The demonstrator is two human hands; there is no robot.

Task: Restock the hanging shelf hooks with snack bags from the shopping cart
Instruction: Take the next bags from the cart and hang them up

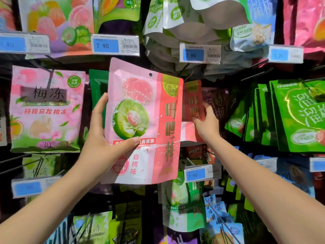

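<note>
The pink snack bag (140, 120) is held upright in front of the hanging display, its hang hole (150, 74) near the top edge and clear of any hook. Its left edge overlaps a green bag (97, 88). The left hand (103, 138) pinches it, thumb on the front, fingers behind. The right hand (206, 124), arm extended, grips the matching hung bags (192, 99) just right of it, fingers curled on their front.

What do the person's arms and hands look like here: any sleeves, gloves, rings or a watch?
Both forearms are bare as far as the frame shows, with no sleeve edge in view. The left hand and the right hand wear no gloves. No ring, watch or bracelet is visible on either. The left thumbnail looks short and unpainted; the other nails are mostly hidden.
</note>
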